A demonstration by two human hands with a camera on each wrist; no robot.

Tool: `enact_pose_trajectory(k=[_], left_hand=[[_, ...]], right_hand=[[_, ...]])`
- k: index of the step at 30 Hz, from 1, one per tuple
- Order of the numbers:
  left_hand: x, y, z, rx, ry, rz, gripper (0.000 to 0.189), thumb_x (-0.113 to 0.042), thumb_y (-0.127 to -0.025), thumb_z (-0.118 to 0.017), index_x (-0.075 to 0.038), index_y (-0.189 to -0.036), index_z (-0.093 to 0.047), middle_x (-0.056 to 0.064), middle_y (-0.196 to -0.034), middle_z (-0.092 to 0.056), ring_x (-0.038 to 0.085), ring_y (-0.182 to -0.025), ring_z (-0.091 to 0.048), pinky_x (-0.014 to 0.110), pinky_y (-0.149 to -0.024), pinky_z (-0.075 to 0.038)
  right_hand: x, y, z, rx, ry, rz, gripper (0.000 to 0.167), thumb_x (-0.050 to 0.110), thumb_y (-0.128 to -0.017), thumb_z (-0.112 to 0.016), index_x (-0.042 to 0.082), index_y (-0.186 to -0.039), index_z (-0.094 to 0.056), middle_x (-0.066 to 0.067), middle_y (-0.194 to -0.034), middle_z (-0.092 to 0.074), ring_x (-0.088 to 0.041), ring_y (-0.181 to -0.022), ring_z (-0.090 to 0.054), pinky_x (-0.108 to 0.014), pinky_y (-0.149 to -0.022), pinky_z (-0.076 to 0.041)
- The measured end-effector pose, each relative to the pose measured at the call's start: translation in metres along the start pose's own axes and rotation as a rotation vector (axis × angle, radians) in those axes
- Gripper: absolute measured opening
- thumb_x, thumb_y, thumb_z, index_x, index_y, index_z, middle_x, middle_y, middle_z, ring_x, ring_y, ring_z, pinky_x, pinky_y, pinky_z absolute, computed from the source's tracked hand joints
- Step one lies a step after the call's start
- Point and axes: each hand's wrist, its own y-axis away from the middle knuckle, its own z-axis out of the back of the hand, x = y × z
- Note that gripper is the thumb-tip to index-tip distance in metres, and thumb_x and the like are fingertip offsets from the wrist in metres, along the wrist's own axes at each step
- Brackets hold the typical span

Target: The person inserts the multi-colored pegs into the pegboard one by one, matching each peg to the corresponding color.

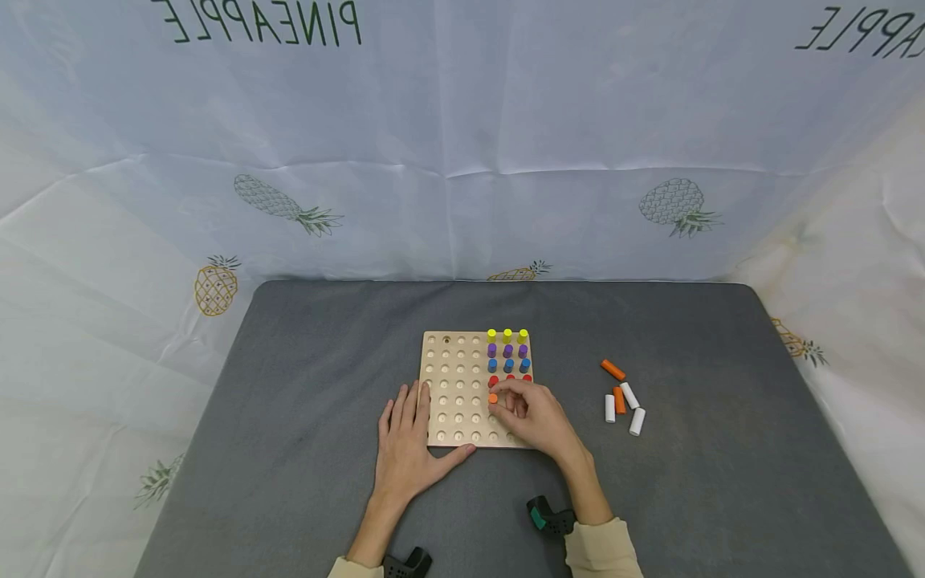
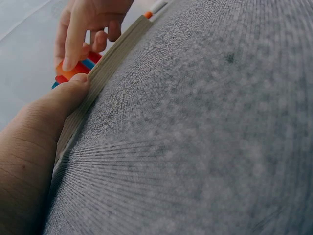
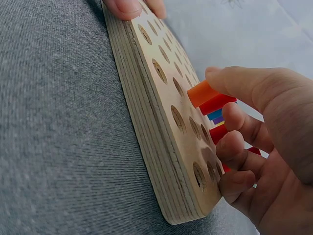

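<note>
A wooden pegboard [image 1: 451,393] with rows of round holes lies on the table. Rows of yellow, purple [image 1: 508,351], blue and red pegs fill part of its right side. Between thumb and index finger, my right hand [image 1: 531,413] pinches an orange peg [image 3: 201,93], which stands upright at a hole in front of the red row. Whether it is fully seated I cannot tell. My left hand [image 1: 408,449] rests along the board's left side, fingers straight, with its thumb [image 2: 77,83] at the front edge. Part of the red row is hidden behind my right hand.
Right of the board, loose orange pegs [image 1: 613,370] and white pegs [image 1: 637,421] lie on the grey tablecloth [image 1: 723,482]. A white curtain [image 1: 564,104] printed with pineapples hangs behind the table. Black wrist devices [image 1: 551,518] sit at both wrists.
</note>
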Motion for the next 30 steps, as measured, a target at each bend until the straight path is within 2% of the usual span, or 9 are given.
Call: enact_pose_trajectory(k=[12,24,30], left_hand=[[0.0011,0.0001,-0.0019,0.0,-0.003,0.001,0.124,-0.081,-0.069,-0.071,-0.008,-0.161,-0.032,0.015,-0.163,-0.04,0.036,-0.153,-0.036,0.057,-0.124,-0.025],[-0.0005,-0.0012,-0.0003,0.009,-0.006,0.003,0.124,-0.081,-0.07,-0.071,-0.008,-0.161,-0.031,0.015,-0.164,-0.039,0.036,-0.153,-0.036,0.058,-0.124,-0.026],[-0.0006,-0.0015,0.0003,0.009,-0.008,0.001,0.124,-0.081,-0.069,-0.072,-0.008,-0.161,-0.031,0.016,-0.163,-0.04,0.037,-0.152,-0.036,0.058,-0.124,-0.026]], right_hand=[[0.0008,0.0001,-0.0012,-0.006,0.011,-0.062,0.019,0.015,-0.09,-0.078,0.008,-0.107,-0.077,0.004,-0.066,-0.055,-0.002,-0.052,-0.043,-0.017,-0.048,-0.033],[0.0023,0.0,0.0025,-0.005,0.0,-0.04,0.022,0.014,-0.091,-0.077,0.005,-0.112,-0.077,0.005,-0.065,-0.055,-0.002,-0.052,-0.044,-0.016,-0.048,-0.034],[0.0017,0.0019,0.0057,-0.027,-0.011,-0.026,0.022,0.015,-0.091,-0.077,0.008,-0.112,-0.078,0.005,-0.062,-0.055,-0.002,-0.051,-0.044,-0.018,-0.046,-0.036]])
